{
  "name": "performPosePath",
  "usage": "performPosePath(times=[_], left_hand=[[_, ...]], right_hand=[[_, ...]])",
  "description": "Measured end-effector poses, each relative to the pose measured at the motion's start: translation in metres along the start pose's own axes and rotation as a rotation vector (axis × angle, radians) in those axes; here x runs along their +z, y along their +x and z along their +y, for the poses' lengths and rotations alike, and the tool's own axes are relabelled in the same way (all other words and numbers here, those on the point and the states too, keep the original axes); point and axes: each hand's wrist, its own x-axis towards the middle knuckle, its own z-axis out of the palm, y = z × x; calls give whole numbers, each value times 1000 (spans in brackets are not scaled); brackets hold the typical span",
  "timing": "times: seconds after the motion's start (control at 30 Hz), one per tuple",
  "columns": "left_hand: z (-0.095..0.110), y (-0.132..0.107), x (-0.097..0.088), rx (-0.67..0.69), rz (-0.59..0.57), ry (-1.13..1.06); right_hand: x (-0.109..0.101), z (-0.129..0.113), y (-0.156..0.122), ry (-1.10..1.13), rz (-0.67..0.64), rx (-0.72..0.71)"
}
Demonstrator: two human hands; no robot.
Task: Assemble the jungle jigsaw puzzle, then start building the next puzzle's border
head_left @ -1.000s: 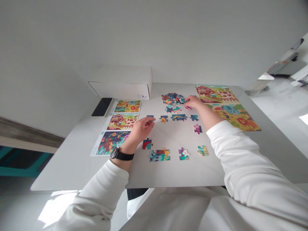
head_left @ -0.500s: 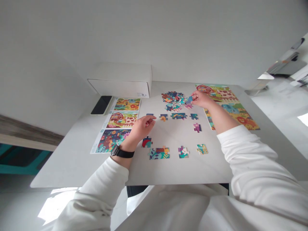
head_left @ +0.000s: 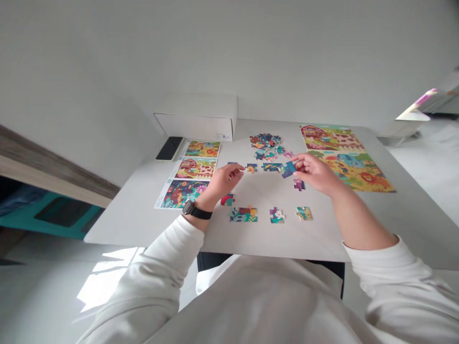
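My right hand is shut on a blue jigsaw piece, pinching it between thumb and fingers above the row of pieces. My left hand hovers with curled fingers beside a small joined group; whether it holds anything is hidden. A heap of loose jigsaw pieces lies beyond both hands. Other joined groups lie on the white table, including a long one near my left wrist and a purple piece under my right hand.
A large farm-and-animals picture sheet lies at the table's right. Several smaller picture cards lie at the left, near a black phone. A white box stands against the wall. The table's front edge runs near my body.
My right hand has moved from the heap toward me with the blue piece in it. Its sleeve has slid back along the forearm. My left hand has barely moved.
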Motion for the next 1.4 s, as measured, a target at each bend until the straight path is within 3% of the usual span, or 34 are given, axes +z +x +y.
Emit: performPosePath(times=[0.17,0.33,0.57,1.13,1.4], left_hand=[[22,-12,12,-7,-29,-157],[44,-21,28,44,-108,-167],[40,-20,38,42,-196,-211],[36,-18,38,-95,-261,-383],[28,-14,41,-138,-228,-436]], right_hand=[[35,0,-18,185,13,38],[63,10,-19,193,0,44],[84,14,-24,188,-75,46],[96,16,-24,149,19,-1],[95,12,-28,-68,-17,-174]])
